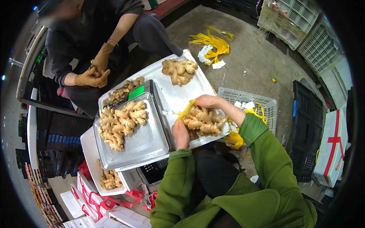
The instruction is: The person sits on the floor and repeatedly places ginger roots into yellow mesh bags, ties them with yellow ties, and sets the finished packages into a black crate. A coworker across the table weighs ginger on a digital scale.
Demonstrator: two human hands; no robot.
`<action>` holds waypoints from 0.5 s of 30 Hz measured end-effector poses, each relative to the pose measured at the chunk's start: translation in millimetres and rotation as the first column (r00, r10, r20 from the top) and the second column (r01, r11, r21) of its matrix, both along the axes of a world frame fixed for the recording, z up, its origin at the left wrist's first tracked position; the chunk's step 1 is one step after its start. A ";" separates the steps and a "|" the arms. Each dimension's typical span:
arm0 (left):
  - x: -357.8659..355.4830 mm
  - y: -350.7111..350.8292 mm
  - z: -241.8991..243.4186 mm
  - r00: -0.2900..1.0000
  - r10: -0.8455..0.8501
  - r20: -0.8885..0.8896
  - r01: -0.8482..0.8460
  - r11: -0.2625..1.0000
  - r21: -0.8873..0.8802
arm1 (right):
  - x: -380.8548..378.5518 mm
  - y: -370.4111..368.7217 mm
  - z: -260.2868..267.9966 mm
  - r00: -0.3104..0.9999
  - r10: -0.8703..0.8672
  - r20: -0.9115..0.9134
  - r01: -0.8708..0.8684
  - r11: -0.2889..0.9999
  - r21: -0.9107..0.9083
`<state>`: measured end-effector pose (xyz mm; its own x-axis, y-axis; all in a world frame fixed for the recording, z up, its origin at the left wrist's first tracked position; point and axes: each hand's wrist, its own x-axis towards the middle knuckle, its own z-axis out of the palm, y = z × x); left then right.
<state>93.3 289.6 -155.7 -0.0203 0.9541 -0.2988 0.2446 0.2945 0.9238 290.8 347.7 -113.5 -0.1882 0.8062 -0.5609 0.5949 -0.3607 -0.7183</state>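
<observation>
Both my hands hold a yellow mesh net (pixel 186 110) stretched between them at the left end of a cluster of ginger root (pixel 204 120) on a white foam board (pixel 171 95). My left hand (pixel 180 134) grips the net's lower edge, and my right hand (pixel 209 102) grips its upper end above the ginger. A white tag lies by the net. To the left, more ginger (pixel 122 121) rests on the metal pan of a digital scale (pixel 148 145). Another ginger cluster (pixel 179 70) sits at the board's far end, and small ginger pieces (pixel 125 89) lie behind the scale.
Across the board, a co-worker's gloved hands (pixel 97 71) hold a small piece. Yellow nets with tags (pixel 215 45) lie on the floor; others fill a clear plastic basket (pixel 248 94) at right. A foam box (pixel 91 145) with ginger stands below the scale. Black crates (pixel 306 131) stand further right.
</observation>
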 end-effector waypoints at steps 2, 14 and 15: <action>2.0 1.8 21.1 0.970 -0.088 -0.226 0.109 0.991 0.083 | -0.8 -1.0 3.8 0.971 -0.200 -0.128 0.169 0.961 -0.219; 4.2 -1.5 30.6 0.923 -0.314 -0.223 0.337 0.938 0.075 | 10.3 -15.6 -60.0 0.874 -0.284 -0.395 0.283 0.957 -0.061; -0.3 -2.8 34.7 0.942 -0.319 0.106 0.314 0.948 0.058 | 6.5 -12.6 -60.8 0.924 -0.167 -0.345 0.205 0.976 0.078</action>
